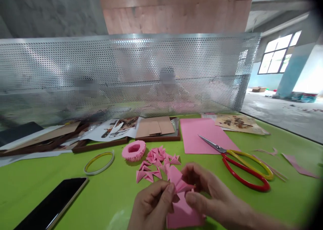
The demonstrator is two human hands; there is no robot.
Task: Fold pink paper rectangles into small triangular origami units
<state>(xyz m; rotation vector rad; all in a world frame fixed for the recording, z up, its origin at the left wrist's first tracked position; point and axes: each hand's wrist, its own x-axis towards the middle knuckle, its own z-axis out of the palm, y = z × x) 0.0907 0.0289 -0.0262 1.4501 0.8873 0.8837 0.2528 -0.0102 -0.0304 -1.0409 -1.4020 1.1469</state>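
A piece of folded pink paper [176, 176] is pinched at its lower left between the thumb and fingers of my left hand [152, 201]. My right hand [214, 193] curls round the paper's right end, with fingers behind and thumb in front. Below both hands lies a stack of small pink paper sheets [185, 216], partly covered by them. Just beyond are several folded pink paper triangles [157, 157] in a loose pile. A round, ruffled pink paper ring [133, 150] sits to their left.
Scissors [223, 151] with red and yellow handles lie partly on a large pink sheet [207, 132]. Paper scraps [297, 164] are at the right. On the left are a tape roll [99, 163] and a phone [52, 203]. A perforated metal panel [126, 75] stands behind brown trays [157, 137].
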